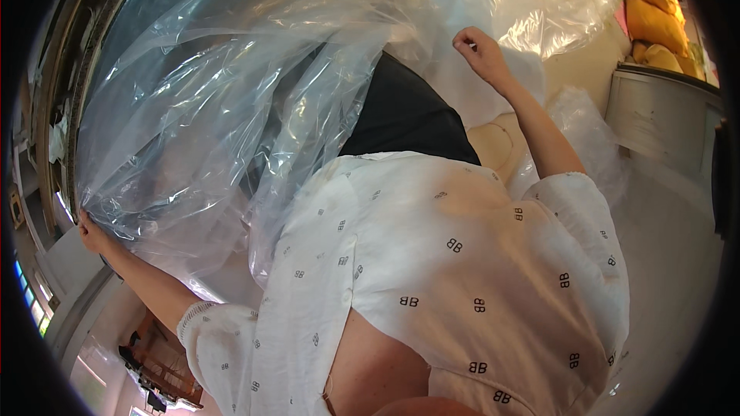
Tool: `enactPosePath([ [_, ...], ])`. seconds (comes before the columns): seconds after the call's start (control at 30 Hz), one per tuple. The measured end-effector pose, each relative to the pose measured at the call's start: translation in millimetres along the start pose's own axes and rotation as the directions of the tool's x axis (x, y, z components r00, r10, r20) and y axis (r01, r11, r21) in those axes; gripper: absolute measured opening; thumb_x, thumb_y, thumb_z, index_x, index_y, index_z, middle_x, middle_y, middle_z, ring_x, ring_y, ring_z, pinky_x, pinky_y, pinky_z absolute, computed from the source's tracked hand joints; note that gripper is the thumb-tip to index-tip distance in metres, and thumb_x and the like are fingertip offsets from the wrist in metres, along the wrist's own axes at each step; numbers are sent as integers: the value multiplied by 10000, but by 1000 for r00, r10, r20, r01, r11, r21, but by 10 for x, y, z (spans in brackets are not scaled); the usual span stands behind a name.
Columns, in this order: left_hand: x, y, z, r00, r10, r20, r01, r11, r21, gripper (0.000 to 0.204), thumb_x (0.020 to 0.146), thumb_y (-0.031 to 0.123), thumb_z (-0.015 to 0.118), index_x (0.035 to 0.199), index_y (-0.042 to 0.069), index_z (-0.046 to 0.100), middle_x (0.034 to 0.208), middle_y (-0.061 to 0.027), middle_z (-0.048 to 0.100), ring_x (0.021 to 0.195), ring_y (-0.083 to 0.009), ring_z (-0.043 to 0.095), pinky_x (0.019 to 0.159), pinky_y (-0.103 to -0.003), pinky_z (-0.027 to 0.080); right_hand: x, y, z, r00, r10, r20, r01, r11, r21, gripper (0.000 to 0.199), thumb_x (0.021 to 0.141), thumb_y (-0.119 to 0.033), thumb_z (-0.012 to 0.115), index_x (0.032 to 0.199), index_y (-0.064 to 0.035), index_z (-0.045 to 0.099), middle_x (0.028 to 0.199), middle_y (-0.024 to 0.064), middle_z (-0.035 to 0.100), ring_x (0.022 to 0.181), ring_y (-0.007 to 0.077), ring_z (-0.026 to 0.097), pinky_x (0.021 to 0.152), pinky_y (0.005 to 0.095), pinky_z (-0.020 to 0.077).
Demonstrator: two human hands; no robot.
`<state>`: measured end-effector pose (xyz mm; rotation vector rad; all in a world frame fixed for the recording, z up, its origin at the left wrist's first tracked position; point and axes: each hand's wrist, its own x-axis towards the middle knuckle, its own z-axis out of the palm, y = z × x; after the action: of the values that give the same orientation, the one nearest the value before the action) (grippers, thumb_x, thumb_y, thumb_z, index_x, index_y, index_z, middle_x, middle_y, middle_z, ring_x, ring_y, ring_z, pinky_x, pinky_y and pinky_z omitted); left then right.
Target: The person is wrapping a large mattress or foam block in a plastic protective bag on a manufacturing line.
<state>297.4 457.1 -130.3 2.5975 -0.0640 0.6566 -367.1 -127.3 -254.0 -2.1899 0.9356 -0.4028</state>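
Note:
A large sheet of clear plastic film (223,100) spreads in loose, shiny folds across the left and middle of the head view and over part of my lap. At the far left, my left hand (91,233) is closed on a gathered edge of this film, with the arm stretched out. My right hand (479,52) is raised at the upper right, its fingers curled together in front of more pale film. Whether anything is between those fingers is too small to tell.
More crumpled plastic film (547,0) lies at the far right. Yellow sacks or bundles (655,19) are stacked behind a grey-white cabinet (663,108). A dark frame (73,85) runs along the left. Black cloth (408,112) covers my lap.

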Motion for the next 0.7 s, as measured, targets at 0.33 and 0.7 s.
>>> enactPosePath([
  [0.33, -75, 119, 4, 997, 65, -27, -65, 998, 14, 504, 701, 533, 632, 836, 50, 679, 818, -88, 662, 767, -221, 598, 726, -326, 438, -125, -625, 574, 999, -3, -49, 0, 999, -50, 179, 740, -168, 658, 865, -91, 554, 620, 33, 435, 579, 144, 487, 528, 264, 397],
  [0.7, -122, 31, -44, 998, -1, -55, -1, 1000, -26, 471, 736, 511, 612, 875, 65, 672, 841, -83, 660, 792, -207, 598, 734, -307, 436, 100, -453, 148, 923, 9, -384, 49, 989, 141, 116, 816, -119, 566, 887, -28, 559, 837, 84, 570, 801, 197, 560, 717, 297, 450],
])
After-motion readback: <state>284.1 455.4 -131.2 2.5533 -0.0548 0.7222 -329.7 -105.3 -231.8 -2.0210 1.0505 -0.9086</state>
